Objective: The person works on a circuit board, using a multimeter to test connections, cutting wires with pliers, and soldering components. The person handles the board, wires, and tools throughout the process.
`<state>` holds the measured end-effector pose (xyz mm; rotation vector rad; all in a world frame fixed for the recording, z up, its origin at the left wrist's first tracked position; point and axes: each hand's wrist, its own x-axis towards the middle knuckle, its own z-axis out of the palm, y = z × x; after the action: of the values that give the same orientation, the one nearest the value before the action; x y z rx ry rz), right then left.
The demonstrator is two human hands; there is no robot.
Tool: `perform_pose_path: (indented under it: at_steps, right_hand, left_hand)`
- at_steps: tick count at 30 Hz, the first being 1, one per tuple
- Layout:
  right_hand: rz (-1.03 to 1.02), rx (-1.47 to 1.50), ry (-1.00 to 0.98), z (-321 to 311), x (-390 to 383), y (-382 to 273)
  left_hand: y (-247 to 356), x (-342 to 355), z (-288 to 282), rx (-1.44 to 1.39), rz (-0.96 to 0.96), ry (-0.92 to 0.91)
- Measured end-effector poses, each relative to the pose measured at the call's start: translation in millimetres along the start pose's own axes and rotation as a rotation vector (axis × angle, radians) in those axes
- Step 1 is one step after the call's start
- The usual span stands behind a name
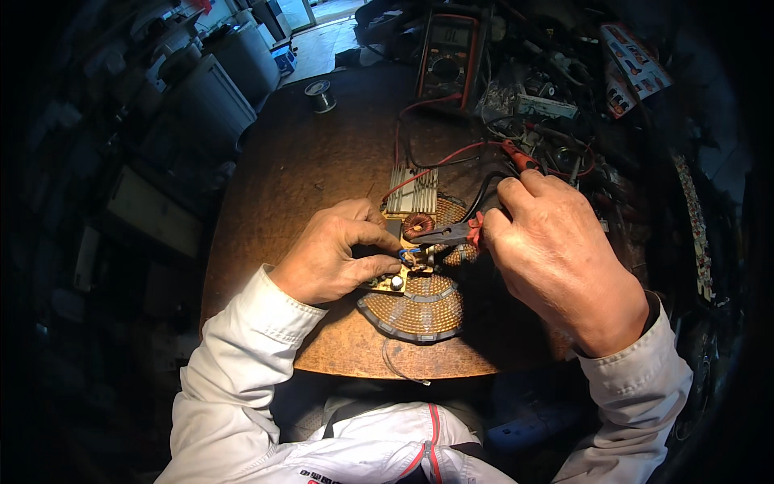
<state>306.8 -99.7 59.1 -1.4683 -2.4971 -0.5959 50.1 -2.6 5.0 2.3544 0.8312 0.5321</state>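
My left hand (326, 250) is closed at a yellow circuit board (379, 285), pinching at blue wire (407, 252) near its middle. My right hand (556, 250) grips long-nose pliers (439, 236) with red handles, their jaws beside the copper toroid coil (418, 224). A finned metal heatsink (415, 189) stands at the board's far end. Round copper coil discs with dark rims (419, 315) lie under and beside the board. A red test clip (520, 157) lies just beyond my right hand.
A solder spool (321, 97) sits on the wooden table (274, 194). A red-and-black multimeter (449, 60) stands behind, with leads running forward. Tangled parts (532, 101) and a white printed package (633, 68) crowd the right. Appliances (242, 60) line the back left.
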Motion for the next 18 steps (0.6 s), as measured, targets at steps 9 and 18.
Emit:
perform_pose_path:
  at_steps: [9,18]
  right_hand:
    - [-0.011,0.006,0.079,-3.4,-24.5,-1.4]
    - [-0.032,-0.043,0.16,27.4,-19.6,-0.1]
  left_hand:
    - [1.9,0.3,2.2,-0.02,0.019,0.009]
    - [1.5,0.3,1.3,-0.071,-0.02,-0.005]
